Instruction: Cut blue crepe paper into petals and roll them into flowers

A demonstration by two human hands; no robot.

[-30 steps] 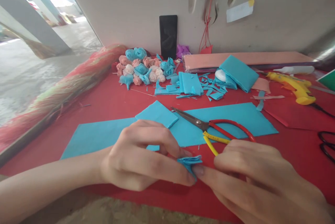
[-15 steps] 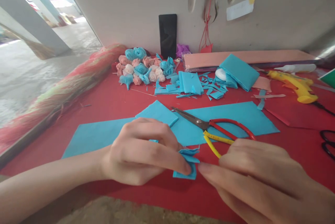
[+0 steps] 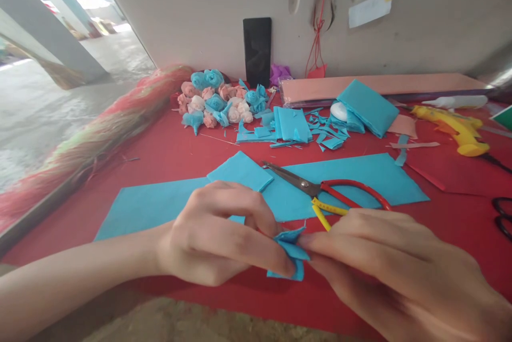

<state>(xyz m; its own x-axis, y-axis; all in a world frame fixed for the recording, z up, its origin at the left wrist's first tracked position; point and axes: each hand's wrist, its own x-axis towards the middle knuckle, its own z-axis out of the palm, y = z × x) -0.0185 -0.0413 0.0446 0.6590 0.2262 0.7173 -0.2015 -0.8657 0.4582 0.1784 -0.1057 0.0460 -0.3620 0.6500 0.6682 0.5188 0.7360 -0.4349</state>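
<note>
Between the fingers of my left hand (image 3: 224,232) is a small folded piece of blue crepe paper (image 3: 294,251), its layers fanned out toward the right. My right hand (image 3: 392,267) meets the layers' right edge, thumb and forefinger pinched together on it. Behind both hands, scissors (image 3: 308,186) with one red and one yellow handle lie on a long blue paper strip (image 3: 360,179). A folded blue square (image 3: 240,171) rests left of the blades, and another blue sheet (image 3: 148,206) extends behind my left wrist.
Blue, pink and white paper roses (image 3: 220,99) are heaped at the back, near an upright black phone (image 3: 257,51). Blue scraps (image 3: 328,131) and a folded blue stack (image 3: 368,107) lie right of them. A yellow glue gun (image 3: 452,126) sits far right on the red tabletop (image 3: 176,155).
My right hand has moved slightly left and its fingers have closed on the edge of the blue paper's layers. My left hand keeps its hold.
</note>
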